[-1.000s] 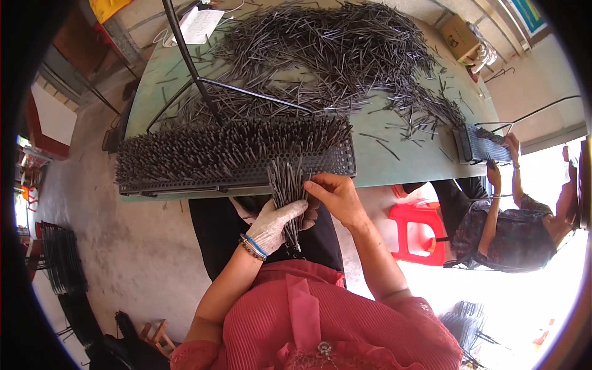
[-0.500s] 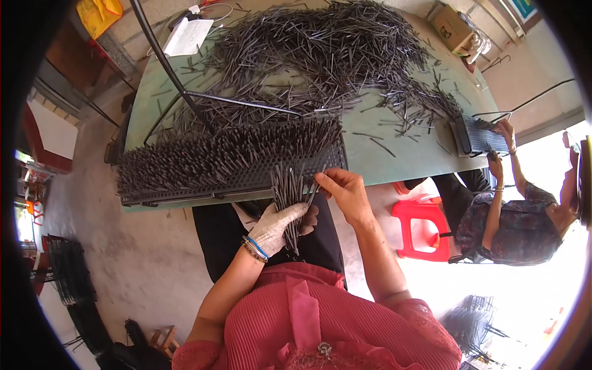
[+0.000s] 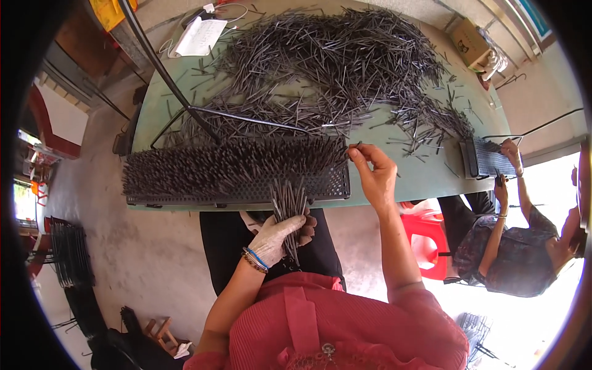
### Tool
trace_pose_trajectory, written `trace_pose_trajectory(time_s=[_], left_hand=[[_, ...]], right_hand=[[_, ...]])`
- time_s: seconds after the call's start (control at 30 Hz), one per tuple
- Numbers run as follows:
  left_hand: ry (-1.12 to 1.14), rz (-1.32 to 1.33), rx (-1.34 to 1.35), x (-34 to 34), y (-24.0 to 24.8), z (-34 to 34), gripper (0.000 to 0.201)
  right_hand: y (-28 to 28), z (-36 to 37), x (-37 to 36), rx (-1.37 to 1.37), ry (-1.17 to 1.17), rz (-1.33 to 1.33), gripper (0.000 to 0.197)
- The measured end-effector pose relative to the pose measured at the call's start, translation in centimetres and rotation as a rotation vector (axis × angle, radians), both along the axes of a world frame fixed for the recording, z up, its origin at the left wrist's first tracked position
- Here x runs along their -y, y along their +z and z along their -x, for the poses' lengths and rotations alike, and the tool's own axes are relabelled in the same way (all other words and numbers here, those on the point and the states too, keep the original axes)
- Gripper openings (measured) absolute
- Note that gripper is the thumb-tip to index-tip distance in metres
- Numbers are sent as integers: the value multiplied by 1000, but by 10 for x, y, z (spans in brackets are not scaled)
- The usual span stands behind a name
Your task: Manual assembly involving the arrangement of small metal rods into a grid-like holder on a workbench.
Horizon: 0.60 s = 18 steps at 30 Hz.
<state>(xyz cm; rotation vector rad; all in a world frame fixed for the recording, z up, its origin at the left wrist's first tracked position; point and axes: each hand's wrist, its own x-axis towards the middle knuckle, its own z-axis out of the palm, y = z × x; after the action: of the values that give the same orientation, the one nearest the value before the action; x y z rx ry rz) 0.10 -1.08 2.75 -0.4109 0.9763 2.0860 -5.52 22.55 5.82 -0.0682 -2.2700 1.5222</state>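
Within gloved left fingers (image 3: 295,223): dark strip bundle (image 3: 288,203), ends protruding.

The gloved left hand (image 3: 276,239) grips a bundle of dark strips (image 3: 288,206) by a perforated black panel (image 3: 327,187) bristling with more. At the panel's right end, the bare right hand (image 3: 377,177) pinches what looks like a single strip (image 3: 359,143). Behind, a loose heap (image 3: 345,52) lies on the green counter (image 3: 425,176).
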Motion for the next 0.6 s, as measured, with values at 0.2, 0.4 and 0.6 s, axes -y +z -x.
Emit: trace_pose_trajectory(time_s=[0.2, 0.4, 0.6], left_hand=[[23, 67, -18, 0, 1, 3, 21], [-62, 72, -34, 4, -2, 2, 21], [-65, 97, -56, 3, 1, 4, 24]], right_hand=[[-13, 6, 5, -124, -106, -22, 15], [-17, -1, 14, -162, -160, -112, 13], [-21, -1, 20, -157, -105, -125, 12]])
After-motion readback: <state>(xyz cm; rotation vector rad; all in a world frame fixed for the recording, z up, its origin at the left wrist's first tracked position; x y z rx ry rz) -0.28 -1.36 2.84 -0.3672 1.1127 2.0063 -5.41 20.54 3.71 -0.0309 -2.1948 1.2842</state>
